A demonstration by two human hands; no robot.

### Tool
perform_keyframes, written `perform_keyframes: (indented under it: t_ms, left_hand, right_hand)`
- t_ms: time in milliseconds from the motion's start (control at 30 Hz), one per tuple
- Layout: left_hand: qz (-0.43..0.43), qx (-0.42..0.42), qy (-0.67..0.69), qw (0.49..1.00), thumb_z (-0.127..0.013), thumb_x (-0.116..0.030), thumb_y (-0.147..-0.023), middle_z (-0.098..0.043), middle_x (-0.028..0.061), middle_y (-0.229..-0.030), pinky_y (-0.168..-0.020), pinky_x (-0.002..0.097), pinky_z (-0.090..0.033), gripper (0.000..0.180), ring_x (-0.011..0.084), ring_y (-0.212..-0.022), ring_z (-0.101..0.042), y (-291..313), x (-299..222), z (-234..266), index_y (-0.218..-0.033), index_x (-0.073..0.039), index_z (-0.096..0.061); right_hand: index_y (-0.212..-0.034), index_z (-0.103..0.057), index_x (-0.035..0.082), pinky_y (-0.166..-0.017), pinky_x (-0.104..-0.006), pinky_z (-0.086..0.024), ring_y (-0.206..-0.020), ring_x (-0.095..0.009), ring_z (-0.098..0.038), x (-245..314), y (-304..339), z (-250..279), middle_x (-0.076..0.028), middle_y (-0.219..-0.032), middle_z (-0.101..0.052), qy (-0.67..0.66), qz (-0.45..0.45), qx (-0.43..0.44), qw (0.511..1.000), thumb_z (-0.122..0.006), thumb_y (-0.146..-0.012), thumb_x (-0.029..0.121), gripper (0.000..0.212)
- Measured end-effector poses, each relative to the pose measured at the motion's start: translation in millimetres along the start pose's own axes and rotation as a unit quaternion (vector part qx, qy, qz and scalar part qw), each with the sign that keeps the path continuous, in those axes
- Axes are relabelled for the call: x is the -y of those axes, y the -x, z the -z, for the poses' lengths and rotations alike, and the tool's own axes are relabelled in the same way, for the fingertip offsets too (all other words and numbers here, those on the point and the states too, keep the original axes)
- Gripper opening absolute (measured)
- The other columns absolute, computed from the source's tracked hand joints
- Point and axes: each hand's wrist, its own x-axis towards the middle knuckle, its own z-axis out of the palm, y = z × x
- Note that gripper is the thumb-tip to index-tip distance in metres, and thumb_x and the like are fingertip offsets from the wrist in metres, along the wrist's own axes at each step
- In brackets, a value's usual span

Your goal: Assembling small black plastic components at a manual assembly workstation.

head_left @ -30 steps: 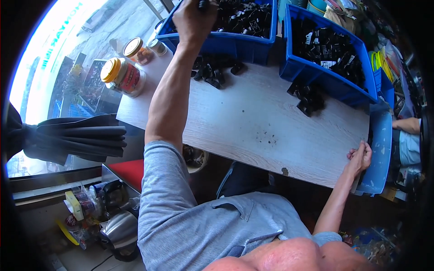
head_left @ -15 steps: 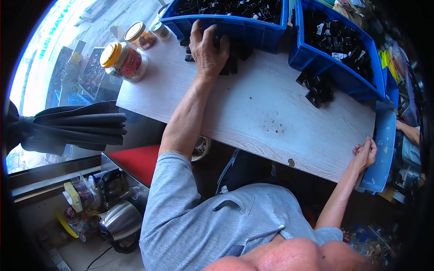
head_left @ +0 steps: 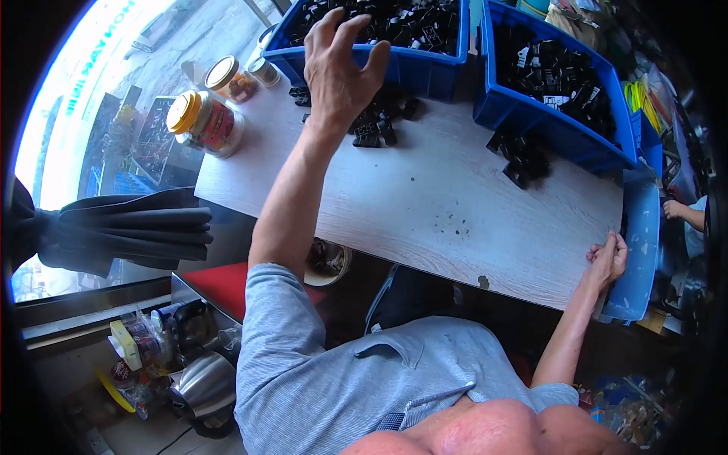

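My left hand [head_left: 339,80] is raised over the front wall of a blue bin [head_left: 428,70] full of small black plastic parts. Its fingers are spread and nothing shows in them. Beneath and beside it, a loose heap of black parts [head_left: 373,129] lies on the pale wooden table [head_left: 394,193]. At the table's right end my right hand [head_left: 607,259] has its fingers curled together beside a light blue plastic bin [head_left: 641,254]. Whatever those fingers hold, if anything, is hidden.
A second blue bin [head_left: 531,102] of black parts stands at the back right, a small heap [head_left: 522,158] before it. Jars, one with a yellow lid [head_left: 183,112], stand at the left. Below are a bucket [head_left: 334,277] and a kettle [head_left: 205,383]. Another person's hand [head_left: 673,208] shows far right.
My left hand has lifted off the heap of black parts and risen toward the blue bin, fingers opening out. More of the heap shows. My right hand stays at the table's right end.
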Motion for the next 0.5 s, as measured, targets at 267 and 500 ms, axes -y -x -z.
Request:
perform_keyframes:
  t_ms: [267,500]
  left_hand:
    - [-0.01,0.305,-0.061,0.95,-0.075,-0.06,-0.077,-0.051,0.0148,-0.148,-0.104,0.0531,-0.048,0.078,0.0423,-0.13,-0.052,-67,27,-114,-0.146,-0.031,-0.053]
    - [0.021,0.396,-0.168,0.902,-0.077,-0.06,-0.075,-0.053,0.0094,-0.148,-0.099,0.0511,-0.053,0.084,0.0375,-0.133,-0.053,-77,-13,-123,-0.15,-0.038,-0.046]
  right_hand:
    - [-0.107,-0.067,0.006,-0.046,-0.0223,-0.044,-0.054,-0.009,-0.055,-7,-4,-2,0.002,-0.058,-0.05,-0.009,-0.002,0.001,1.0,-0.07,-0.095,0.026,0.024]
    - [-0.107,-0.067,0.005,-0.046,-0.0224,-0.043,-0.054,-0.009,-0.055,-4,-1,2,0.002,-0.058,-0.049,-0.006,-0.009,-0.009,1.0,-0.07,-0.095,0.027,0.025]
